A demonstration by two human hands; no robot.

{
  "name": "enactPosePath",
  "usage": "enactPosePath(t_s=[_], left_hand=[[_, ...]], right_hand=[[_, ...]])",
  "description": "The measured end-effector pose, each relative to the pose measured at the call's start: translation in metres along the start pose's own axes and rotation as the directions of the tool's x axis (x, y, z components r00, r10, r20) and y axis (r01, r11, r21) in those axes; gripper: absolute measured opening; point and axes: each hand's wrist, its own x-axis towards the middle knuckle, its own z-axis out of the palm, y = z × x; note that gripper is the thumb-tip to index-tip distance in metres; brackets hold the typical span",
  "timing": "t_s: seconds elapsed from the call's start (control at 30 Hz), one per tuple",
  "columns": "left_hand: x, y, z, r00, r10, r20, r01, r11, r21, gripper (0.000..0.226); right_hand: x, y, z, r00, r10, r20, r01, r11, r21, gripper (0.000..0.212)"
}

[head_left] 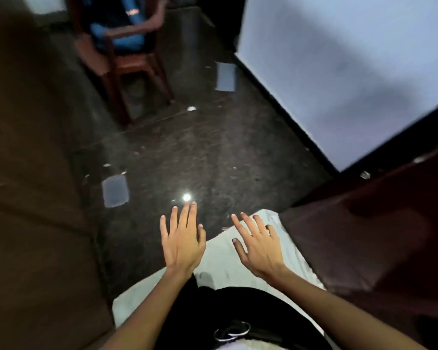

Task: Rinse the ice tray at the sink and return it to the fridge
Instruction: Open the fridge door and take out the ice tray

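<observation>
Speckled dark stone floor (200, 147), glossy, reflects a lamp; pale cloth mat (220, 258) lies underfoot. Left hand (182, 241) and right hand (259, 248) hover palms down, fingers spread straight, holding nothing (ice tray nowhere visible).

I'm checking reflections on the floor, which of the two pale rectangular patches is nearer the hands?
The patch just left of the left hand. The other patch lies farther off, beside the chair.

chair (127, 54) far left | wall (352, 59) right | cloth (238, 261) on floor (200, 152) near
</observation>
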Motion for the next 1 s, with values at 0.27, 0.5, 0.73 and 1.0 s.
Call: enactPosePath(t_s=[0.27,0.5,0.73,1.0], left_hand=[[0.061,0.105,0.014,0.872,0.485,0.058,-0.486,0.874,-0.009,0.057],[0.117,0.204,0.012,0.626,0.779,0.016,-0.778,0.626,-0.060,0.056],[0.159,0.330,-0.001,0.396,0.918,-0.016,-0.866,0.367,-0.339,0.054],[0.159,0.451,0.016,0.146,0.975,0.169,-0.618,0.223,-0.754,0.063]], right_hand=[[-0.033,0.082,-0.015,0.806,0.585,-0.091,-0.578,0.811,0.093,0.054],[-0.032,0.147,-0.049,0.451,0.850,-0.271,-0.835,0.509,0.208,0.056],[-0.008,0.223,-0.119,0.037,0.909,-0.414,-0.864,0.238,0.444,0.058],[0.038,0.279,-0.201,-0.248,0.911,-0.331,-0.477,0.182,0.860,0.066]])
